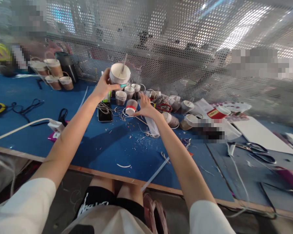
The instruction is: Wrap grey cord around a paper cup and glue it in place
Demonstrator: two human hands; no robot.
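Observation:
My left hand is raised over the back of the blue table, gripping a white paper cup by its side. A thin stick leans up out of that cup. My right hand reaches among small cups with its fingers apart and nothing visible between them. By its thumb a small cup with a red band lies tilted; whether they touch I cannot tell. Several small brown-and-white cups, among them a cup below the left hand, line the back edge. A phone lies beneath my left hand.
A perforated metal screen rises behind the table. Small handled cups and a dark flask stand at the left. Scissors and a white board lie on the right. Cords, a power strip and scraps are scattered about.

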